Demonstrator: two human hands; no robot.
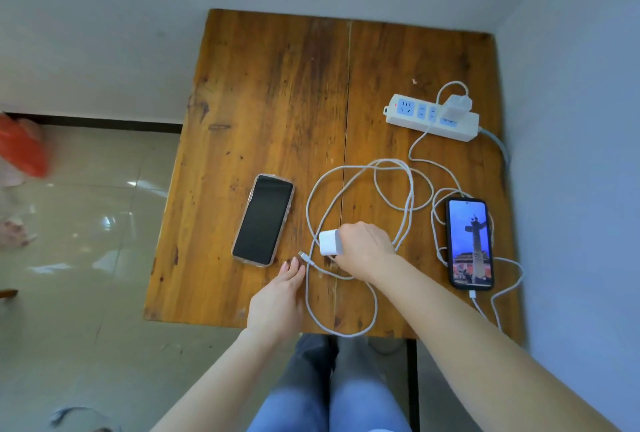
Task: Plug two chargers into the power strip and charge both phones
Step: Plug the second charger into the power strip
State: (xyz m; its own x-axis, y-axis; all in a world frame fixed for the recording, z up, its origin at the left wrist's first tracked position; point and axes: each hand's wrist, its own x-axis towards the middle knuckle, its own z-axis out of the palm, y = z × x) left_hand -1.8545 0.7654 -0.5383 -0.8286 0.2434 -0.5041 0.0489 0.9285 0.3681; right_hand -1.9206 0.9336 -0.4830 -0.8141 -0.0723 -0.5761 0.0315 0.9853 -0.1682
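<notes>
Right hand (365, 251) is closed round the second charger (330, 242), a white cube held just above or on the bench (270, 92); contact with the wood cannot be told. Left hand (280, 300) lies flat and loosely open, holding nothing, its fingertips (294, 263) just beside the loose cable plug (304, 256). Dark phone (263, 219) lies left of the charger, unconnected. Lit phone (470, 242) at right has a cable at its near end, and the first charger (457, 106) sits in the strip (431, 117) at the far right. Assessment: half the task is done. The step in hand is carrying the second charger to a free socket. Recommended: lift it clear of the cable loops (391, 189) so that they do not drag the lit phone, turn the prongs to face the socket, steady the strip, and press straight down. The left hand is well placed to take the plug for the dark phone.
</notes>
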